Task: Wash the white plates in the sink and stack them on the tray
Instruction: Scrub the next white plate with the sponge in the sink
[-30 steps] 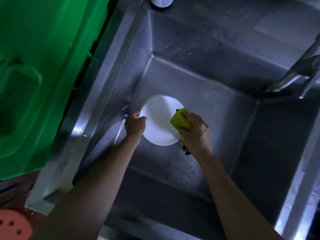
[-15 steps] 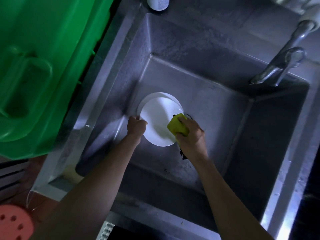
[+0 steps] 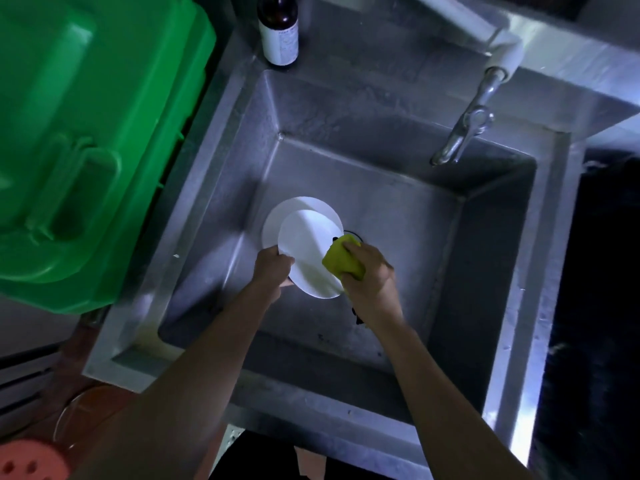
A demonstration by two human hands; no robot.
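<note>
In the steel sink (image 3: 388, 109) my left hand (image 3: 272, 271) grips the left rim of a white plate (image 3: 306, 244), held tilted above the basin floor. A second white plate (image 3: 277, 220) lies flat beneath it; only its upper-left part shows. My right hand (image 3: 369, 275) grips a yellow-green sponge (image 3: 341, 259) and presses it against the held plate's right edge. No tray is in view.
A large green plastic bin (image 3: 86, 133) stands left of the sink. A dark bottle with a white label (image 3: 278, 27) sits on the rim at the back. The tap (image 3: 464, 129) overhangs the back right corner. A drain (image 3: 353, 235) shows by the sponge.
The held plate has been lifted and tilted toward me, uncovering more of the second plate under it. My right hand with the sponge stays at the plate's right edge. The view has shifted.
</note>
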